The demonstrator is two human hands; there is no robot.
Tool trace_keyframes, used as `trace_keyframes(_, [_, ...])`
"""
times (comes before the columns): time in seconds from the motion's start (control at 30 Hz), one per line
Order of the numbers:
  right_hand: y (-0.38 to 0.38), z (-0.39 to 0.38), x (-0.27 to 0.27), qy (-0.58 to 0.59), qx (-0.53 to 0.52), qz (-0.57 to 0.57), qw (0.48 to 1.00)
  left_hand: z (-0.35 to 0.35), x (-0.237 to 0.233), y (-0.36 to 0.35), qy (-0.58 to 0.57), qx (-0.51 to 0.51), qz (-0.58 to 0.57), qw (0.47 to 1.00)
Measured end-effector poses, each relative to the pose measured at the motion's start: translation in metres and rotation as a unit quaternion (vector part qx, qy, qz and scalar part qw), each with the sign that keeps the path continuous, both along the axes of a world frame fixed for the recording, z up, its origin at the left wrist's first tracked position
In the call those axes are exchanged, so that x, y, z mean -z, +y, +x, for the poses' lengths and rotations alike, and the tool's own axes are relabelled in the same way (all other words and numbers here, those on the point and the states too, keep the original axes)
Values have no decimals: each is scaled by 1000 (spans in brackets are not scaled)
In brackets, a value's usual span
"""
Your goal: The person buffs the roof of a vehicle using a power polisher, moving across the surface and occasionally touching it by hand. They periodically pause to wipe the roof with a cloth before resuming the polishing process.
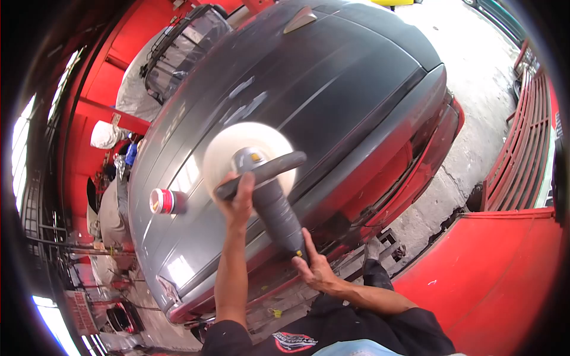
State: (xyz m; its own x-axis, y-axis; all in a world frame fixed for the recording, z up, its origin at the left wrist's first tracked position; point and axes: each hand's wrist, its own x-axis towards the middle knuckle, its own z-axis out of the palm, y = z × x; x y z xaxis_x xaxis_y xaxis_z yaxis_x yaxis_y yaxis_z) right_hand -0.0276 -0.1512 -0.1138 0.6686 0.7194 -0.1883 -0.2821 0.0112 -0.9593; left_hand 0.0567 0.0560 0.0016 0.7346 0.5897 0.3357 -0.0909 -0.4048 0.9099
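A grey polisher (278, 215) with a wide white round pad (222, 145) lies over the dark grey car roof (332, 95). The pad's edge looks smeared. My left hand (238, 199) is closed round the near end of the polisher's black bar handle (285, 164). Around the rear end of the polisher body, my right hand (317, 270) is closed, with a finger along its side. A small tub with a red and white label (162, 201) stands on the roof left of the pad. Pale streaks (246, 107) mark the roof beyond the pad.
The open rear of the car (386, 178) shows red inside, on the right. A red panel (481, 255) is at the lower right, below a slatted metal bench (519, 139). Covered vehicle parts (142, 83) and a red wall line the left. My foot (374, 252) rests near the car.
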Motion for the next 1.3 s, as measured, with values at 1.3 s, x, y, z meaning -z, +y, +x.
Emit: trace_keyframes(1.3, [81,79,-72,-179,-284,-51,941,-108,52,170,-147,-310,-67,937])
